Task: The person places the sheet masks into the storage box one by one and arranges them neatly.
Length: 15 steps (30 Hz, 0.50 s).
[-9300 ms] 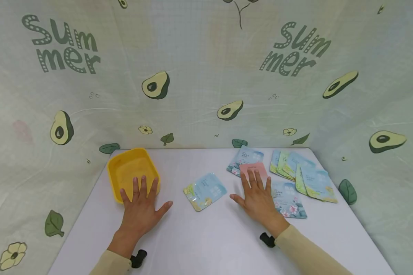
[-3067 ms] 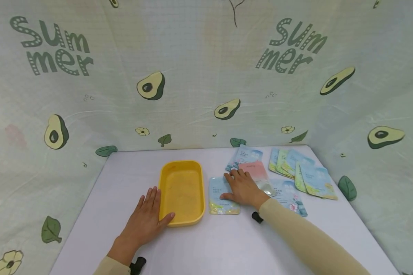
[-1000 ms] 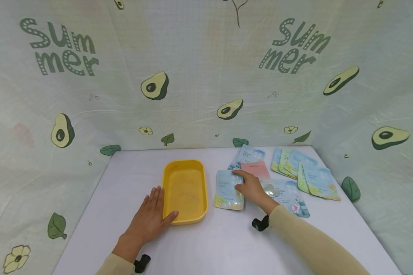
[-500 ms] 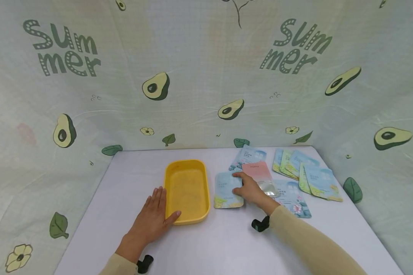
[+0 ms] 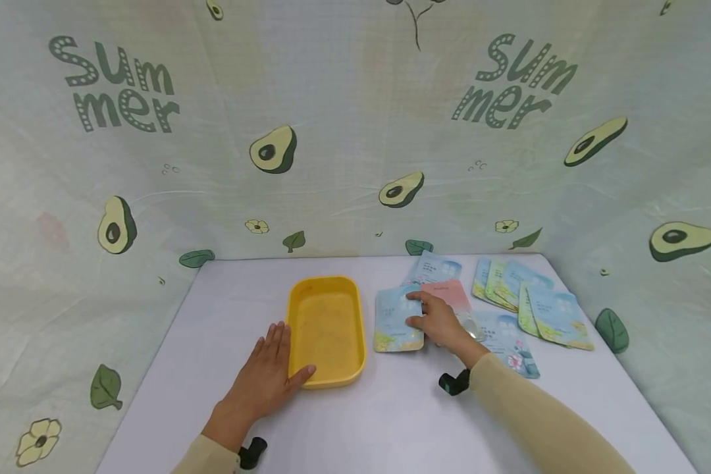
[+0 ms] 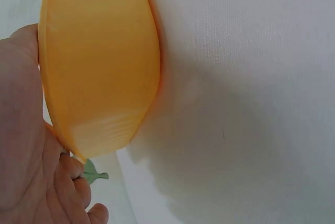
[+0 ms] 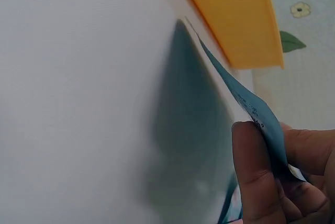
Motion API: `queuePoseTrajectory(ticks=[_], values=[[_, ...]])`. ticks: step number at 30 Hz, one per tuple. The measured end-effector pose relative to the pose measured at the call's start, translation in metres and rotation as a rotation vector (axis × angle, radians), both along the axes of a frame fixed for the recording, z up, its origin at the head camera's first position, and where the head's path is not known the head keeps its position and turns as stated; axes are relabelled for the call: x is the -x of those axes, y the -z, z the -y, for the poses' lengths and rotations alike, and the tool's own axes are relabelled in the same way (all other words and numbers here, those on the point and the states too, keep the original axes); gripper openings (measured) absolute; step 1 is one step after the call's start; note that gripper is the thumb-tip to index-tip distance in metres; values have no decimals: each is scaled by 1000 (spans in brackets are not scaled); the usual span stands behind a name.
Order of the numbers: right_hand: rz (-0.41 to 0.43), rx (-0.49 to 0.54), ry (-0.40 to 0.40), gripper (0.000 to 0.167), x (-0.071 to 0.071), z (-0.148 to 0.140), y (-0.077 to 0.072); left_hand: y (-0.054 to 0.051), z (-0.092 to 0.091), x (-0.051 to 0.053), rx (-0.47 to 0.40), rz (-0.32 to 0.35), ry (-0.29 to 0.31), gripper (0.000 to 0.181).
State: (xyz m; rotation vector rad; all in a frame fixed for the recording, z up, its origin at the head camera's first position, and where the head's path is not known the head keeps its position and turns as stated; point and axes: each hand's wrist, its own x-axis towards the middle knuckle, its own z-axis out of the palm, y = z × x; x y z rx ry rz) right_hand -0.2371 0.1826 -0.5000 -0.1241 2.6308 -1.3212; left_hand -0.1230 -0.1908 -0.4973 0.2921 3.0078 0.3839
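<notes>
We see two hands, well apart from each other. The left hand (image 5: 263, 382) lies with straight fingers along the left side of one yellow tray (image 5: 326, 329), its thumb at the near rim. The right hand (image 5: 441, 322) pinches one blue packet (image 5: 397, 319) by its right edge, between thumb and fingers. That packet is tilted, its shadow falling on the one white table (image 5: 385, 428), and sits between the tray and one pink packet (image 5: 444, 293).

Beyond the right hand we count one blue packet with pink flowers (image 5: 509, 342) and, at the back, at least one further blue packet (image 5: 434, 268); we cannot tell whether another lies beneath it. Farther right is a fan of five packets (image 5: 559, 316) that we can make out, three blue and two green, overlapping. Behind everything hangs a printed cloth (image 5: 332, 99) with two "summer" prints and five large avocado halves.
</notes>
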Motion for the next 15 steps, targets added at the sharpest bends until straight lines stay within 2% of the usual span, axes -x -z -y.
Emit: queuePoseTrajectory(ticks=[4,8,12,15], values=[[-1,36,-6,61,2,0,-15,-1,1,2,-3,18,3,108],[-32,66,12,63,6,5,-37,-2,1,2,0,33,12,110],[-81,97,34,63,10,23,-64,-3,1,2,17,30,17,110],[-80,144,15,63,9,46,-79,-5,0,3,34,18,25,109]])
